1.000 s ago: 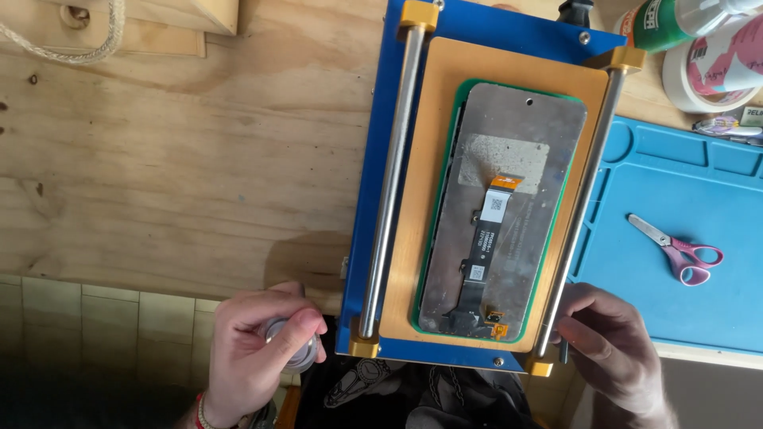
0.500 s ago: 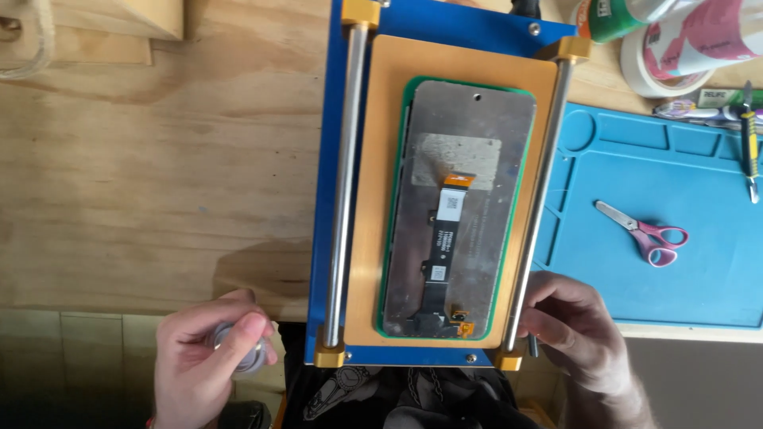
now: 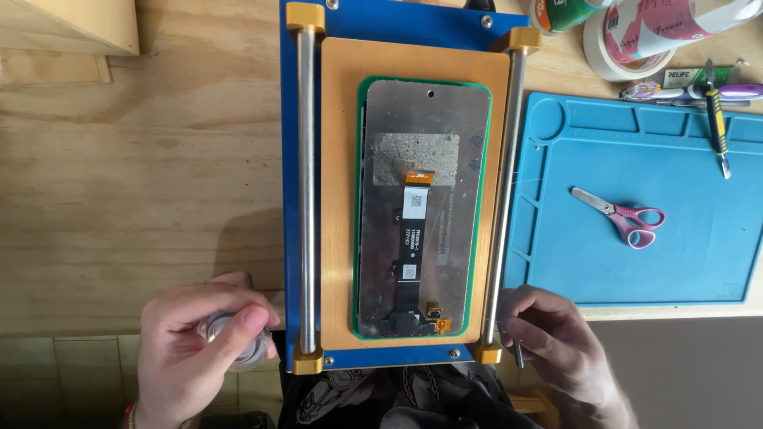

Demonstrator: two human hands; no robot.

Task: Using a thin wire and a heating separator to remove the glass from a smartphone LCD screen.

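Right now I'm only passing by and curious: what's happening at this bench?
A person works at a blue separator plate with a phone screen assembly lying back-up on its orange pad. The left hand holds a small clear spool; the right hand pinches a thin metal pin. Pink scissors lie on the blue mat.

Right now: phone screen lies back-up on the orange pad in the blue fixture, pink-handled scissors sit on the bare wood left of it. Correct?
Not quite. In the head view the pink-handled scissors lie on the blue mat, right of the blue fixture, not on the wood. The phone screen does lie back-up on the orange pad.
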